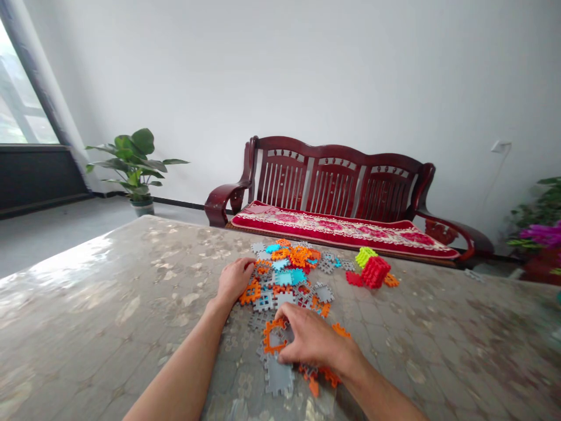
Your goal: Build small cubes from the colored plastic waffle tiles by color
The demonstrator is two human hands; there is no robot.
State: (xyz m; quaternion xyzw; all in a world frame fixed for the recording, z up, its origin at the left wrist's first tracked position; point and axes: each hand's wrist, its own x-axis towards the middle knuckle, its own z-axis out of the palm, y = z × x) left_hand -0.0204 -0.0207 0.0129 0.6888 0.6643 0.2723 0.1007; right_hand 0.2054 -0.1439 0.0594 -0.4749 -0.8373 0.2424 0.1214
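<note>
Interlocking plastic building tiles with notched edges lie in a loose pile in front of me, in orange, grey, light blue and red. My right hand (pixel 313 338) is at the near end of the pile, its thumb and forefinger closed at the edge of an orange frame-shaped tile (pixel 268 339). Just below it lies a flat grey tile (pixel 279 376). My left hand (pixel 235 279) rests at the pile's left side, above an orange tile (pixel 249 293). Its fingertips are mostly hidden, so I cannot make out a grip. A light blue tile (pixel 284 277) lies mid-pile.
Right of the pile stand a red cube of joined tiles (pixel 376 272) and a yellow-green piece (pixel 364 256). The table (pixel 153 304) has a patterned, glossy cover. Behind it is a dark red wooden bench (pixel 363 158). A potted plant (pixel 140 164) stands at left.
</note>
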